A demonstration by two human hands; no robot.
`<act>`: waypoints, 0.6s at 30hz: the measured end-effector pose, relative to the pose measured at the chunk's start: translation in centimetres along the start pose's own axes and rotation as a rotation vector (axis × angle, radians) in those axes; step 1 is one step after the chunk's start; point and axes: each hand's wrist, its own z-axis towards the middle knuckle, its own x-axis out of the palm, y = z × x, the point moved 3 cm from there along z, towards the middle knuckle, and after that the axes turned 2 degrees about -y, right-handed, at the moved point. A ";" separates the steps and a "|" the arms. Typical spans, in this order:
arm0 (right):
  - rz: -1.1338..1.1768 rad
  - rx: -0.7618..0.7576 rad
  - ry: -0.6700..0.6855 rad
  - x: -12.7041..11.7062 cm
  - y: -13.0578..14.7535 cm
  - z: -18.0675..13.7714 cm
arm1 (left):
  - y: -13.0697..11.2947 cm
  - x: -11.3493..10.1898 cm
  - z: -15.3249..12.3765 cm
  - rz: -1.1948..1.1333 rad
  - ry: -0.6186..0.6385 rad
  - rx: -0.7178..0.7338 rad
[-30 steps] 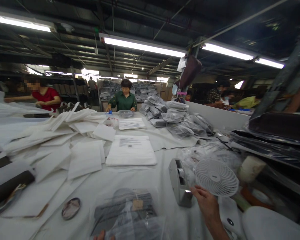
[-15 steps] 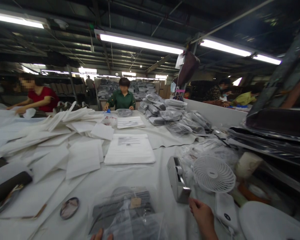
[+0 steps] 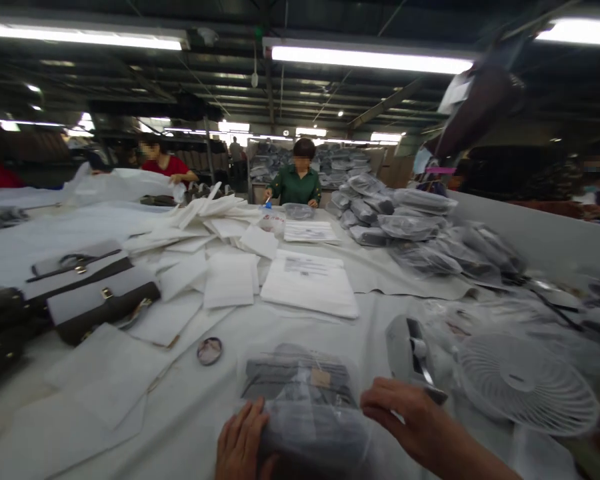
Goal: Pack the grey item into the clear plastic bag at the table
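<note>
Hands (image 3: 240, 443) (image 3: 397, 417) on bagged item (image 3: 305, 407) — fan (image 3: 527, 383) beside.

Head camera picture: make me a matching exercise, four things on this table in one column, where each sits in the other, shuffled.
Things:
1. bagged dark item
2. white fan
3. handbags
4. round disc

Places:
A. far left of the table
B. under both hands, near edge
C. bare cloth left of the bagged item
D. right side, beside the tape dispenser

Pairs: 1-B, 2-D, 3-A, 4-C
</note>
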 end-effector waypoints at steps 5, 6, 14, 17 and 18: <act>-0.165 -0.373 0.467 2.1 7.6 7.6 | -0.5 -0.7 0.7 -0.099 0.143 -0.151; -0.205 -0.417 0.518 3.0 8.2 9.0 | -0.6 -0.7 0.8 -0.106 0.163 -0.166; -0.530 -0.483 0.642 10.7 7.7 15.5 | 0.1 -0.1 0.1 -0.110 0.153 -0.104; -0.575 -0.480 0.655 11.8 7.4 16.0 | 0.1 0.1 0.1 -0.026 0.118 -0.080; -0.573 -0.475 0.652 11.9 7.4 16.1 | -0.1 0.1 0.1 0.008 0.102 -0.086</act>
